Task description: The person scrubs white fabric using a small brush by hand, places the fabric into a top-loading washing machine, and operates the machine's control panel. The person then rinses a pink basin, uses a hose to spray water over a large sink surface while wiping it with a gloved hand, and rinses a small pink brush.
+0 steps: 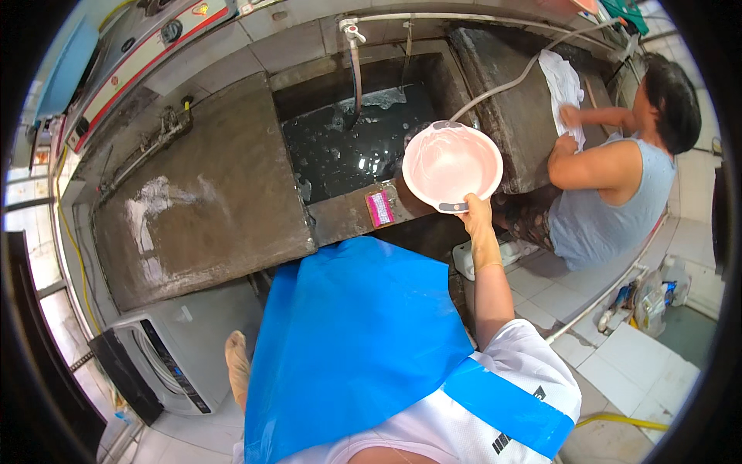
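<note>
My right hand [478, 213], in a thin translucent glove, grips the grey-trimmed near handle of a round pink plastic basin [452, 162]. The tilted basin shows its wet inside and hangs over the right front corner of a concrete sink [342, 217]. Dark water [359, 151] with patches of foam fills the sink. A pink-and-white scrubbing sponge [380, 209] lies on the sink's front ledge, left of the basin. My left hand [236, 351] hangs low beside my blue waterproof apron [359, 336]; its fingers are not clear.
A white-handled tap [352, 32] feeds a hose into the sink. To the right, a person [614, 174] handles white cloth [562, 87] on a concrete slab [493, 64]. A wet concrete counter [220, 197] stands left, above a front-loading washing machine [168, 359]. A gas stove [162, 40] is behind.
</note>
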Tool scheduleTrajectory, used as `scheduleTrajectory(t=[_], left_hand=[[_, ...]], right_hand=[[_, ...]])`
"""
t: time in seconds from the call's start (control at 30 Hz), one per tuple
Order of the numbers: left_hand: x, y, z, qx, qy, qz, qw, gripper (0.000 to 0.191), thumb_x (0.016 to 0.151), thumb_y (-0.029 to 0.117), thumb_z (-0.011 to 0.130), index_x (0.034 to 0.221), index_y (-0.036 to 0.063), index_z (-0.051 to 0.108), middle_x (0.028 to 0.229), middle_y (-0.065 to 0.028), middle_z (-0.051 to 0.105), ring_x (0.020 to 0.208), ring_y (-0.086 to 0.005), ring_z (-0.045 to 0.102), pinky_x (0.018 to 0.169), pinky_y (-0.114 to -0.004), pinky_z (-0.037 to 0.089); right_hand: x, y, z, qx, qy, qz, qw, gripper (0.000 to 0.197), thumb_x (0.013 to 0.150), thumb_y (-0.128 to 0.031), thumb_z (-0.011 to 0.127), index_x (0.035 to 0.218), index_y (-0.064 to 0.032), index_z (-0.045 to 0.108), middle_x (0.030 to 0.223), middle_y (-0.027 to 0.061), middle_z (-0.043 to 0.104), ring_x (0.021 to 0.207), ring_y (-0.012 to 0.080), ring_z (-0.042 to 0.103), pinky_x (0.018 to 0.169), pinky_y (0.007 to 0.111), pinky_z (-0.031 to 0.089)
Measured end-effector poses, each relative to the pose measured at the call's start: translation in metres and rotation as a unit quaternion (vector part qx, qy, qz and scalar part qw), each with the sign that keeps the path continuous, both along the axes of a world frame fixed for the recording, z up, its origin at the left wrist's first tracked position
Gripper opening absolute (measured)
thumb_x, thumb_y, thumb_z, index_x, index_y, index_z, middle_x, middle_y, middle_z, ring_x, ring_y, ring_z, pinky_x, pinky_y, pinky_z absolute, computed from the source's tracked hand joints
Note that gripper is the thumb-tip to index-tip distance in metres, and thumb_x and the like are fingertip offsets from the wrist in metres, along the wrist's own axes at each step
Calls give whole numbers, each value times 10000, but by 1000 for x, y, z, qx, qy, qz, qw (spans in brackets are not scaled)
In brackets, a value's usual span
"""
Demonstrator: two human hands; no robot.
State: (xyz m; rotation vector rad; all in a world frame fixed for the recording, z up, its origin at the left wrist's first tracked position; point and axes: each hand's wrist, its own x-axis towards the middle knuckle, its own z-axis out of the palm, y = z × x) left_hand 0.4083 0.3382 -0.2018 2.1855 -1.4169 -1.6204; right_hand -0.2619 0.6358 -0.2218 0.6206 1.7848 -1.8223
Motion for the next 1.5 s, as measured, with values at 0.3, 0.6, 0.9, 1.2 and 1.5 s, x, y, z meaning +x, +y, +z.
scheduleTrajectory(t=[0.3, 0.6, 0.9, 1.2, 1.5], left_hand=[[-1, 35, -14, -34, 89, 8, 995, 576, 891, 405, 688, 1262, 11, 489, 1028, -18, 556, 956, -124, 519, 894, -284, 432], [30, 82, -17, 37, 94, 120, 988, 605, 872, 419, 708, 1265, 12, 495, 1090, -32, 563, 1007, -139, 528, 915, -298, 433], [30, 60, -17, 33, 83, 63, 994, 620, 869, 423, 710, 1277, 9, 492, 1122, -41, 564, 1044, -149, 528, 940, -302, 425], [-9, 32, 17, -37, 56, 55, 996, 544, 871, 279, 730, 1271, -14, 505, 1120, -38, 574, 1000, -106, 563, 897, -224, 449], [28, 46, 6, -44, 34, 10, 998, 520, 890, 386, 684, 1210, -2, 549, 1058, -24, 575, 998, -128, 517, 917, -283, 409]], right_hand=[[-52, -39, 59, 195, 91, 120, 969, 831, 738, 29, 466, 1489, -190, 186, 1238, 176, 527, 948, 313, 649, 664, 425, 589], [-73, -52, 62, 133, 177, 102, 970, 718, 788, -15, 478, 1469, -88, 262, 1166, 203, 583, 997, 375, 634, 687, 453, 593], [-59, -34, -7, -277, -272, 46, 920, 484, 809, 6, 476, 1231, 204, 345, 1126, 334, 559, 988, 531, 603, 830, 554, 582], [-54, -105, -44, -10, -18, 81, 996, 690, 767, 24, 520, 1413, -144, 345, 1238, 159, 544, 991, 290, 635, 682, 400, 589], [-80, -137, -31, 390, 184, 291, 854, 879, 800, -55, 479, 1541, -308, 82, 1247, 321, 547, 973, 439, 638, 886, 449, 478]])
